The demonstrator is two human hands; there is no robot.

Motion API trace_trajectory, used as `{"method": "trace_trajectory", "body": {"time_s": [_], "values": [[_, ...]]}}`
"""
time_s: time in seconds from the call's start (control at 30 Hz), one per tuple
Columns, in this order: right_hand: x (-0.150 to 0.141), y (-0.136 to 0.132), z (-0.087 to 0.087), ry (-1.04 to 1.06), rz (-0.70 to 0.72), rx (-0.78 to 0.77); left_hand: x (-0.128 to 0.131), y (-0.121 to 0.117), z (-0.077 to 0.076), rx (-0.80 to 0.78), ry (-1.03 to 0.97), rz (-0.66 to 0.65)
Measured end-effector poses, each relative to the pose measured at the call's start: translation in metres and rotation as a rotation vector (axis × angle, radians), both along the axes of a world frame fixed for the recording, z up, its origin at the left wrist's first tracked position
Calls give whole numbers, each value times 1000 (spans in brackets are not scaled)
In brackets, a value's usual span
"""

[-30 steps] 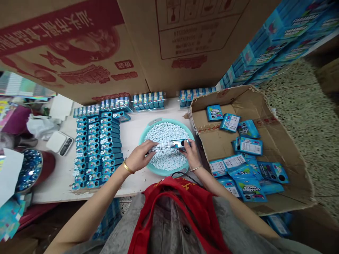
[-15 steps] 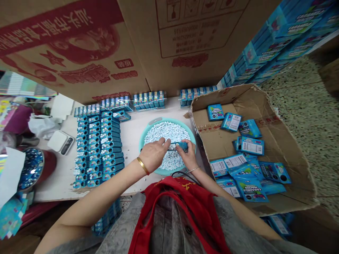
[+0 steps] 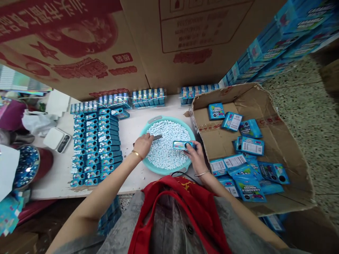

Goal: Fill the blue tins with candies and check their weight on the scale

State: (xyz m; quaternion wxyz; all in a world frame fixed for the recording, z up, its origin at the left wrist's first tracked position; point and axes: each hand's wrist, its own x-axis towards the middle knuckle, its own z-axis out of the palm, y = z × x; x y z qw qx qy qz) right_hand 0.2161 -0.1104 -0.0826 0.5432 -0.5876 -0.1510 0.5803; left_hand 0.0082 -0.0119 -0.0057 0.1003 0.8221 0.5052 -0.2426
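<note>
Left hand (image 3: 143, 145) clasps a metal tool (image 3: 158, 137); right hand (image 3: 196, 155) pinches the candy box (image 3: 179, 145), likely light, crushable, by its right end.

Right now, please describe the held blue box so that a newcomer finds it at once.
Below the big red-printed carton, find the turquoise basin of pale pellets. Over its right half, the right hand holds the blue box. Only this one is held; other blue boxes stand in rows left of the basin.
</note>
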Motion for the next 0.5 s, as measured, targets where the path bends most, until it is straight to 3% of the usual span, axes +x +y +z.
{"method": "trace_trajectory", "body": {"time_s": [0.1,0.2,0.33,0.5], "values": [[6,-2,1,250,-93,-77,-7,-10,-59,-91,-73,17],[8,0,4,286,-133,-73,1,-27,-92,-154,-172,17],[5,8,4,303,-131,-68,10,-41,-102,-243,-329,28],[2,17,-1,210,-82,-50,-2,-43,-81,-339,-491,20]]}}
